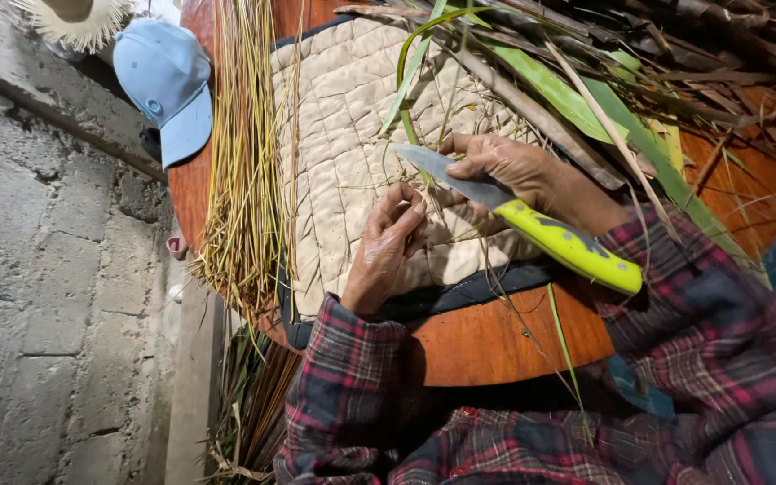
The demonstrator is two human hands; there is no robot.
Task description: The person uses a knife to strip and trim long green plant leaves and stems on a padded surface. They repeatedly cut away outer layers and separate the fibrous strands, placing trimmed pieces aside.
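Near the middle of the frame, the right hand (505, 171) is closed around a knife (532, 220), its grey blade pointing toward the upper left and its yellow-green handle running down toward the lower right, where the handle end lies against a plaid sleeve (720, 332). Just left of it, the left hand (388, 242) has its fingertips pinched together on a thin strip of grass (424, 180) that rises past the blade; the strip is so fine that where it ends is hard to make out. Both hands rest over a quilted beige cushion (343, 135) on a round wooden table (496, 346), whose far edge is cut off at the top of the frame. Left of the cushion lies a bundle of dry yellow stalks (244, 162), hanging over the table rim, with more stalks dim in the shadow below. At the upper right, a heap of long green and brown leaves (604, 81) hides that part of the table and runs out of the frame. At the upper left sits a light blue cap (168, 81), and above it a frayed straw thing, mostly cut off. A grey block wall (38, 296) fills the left side
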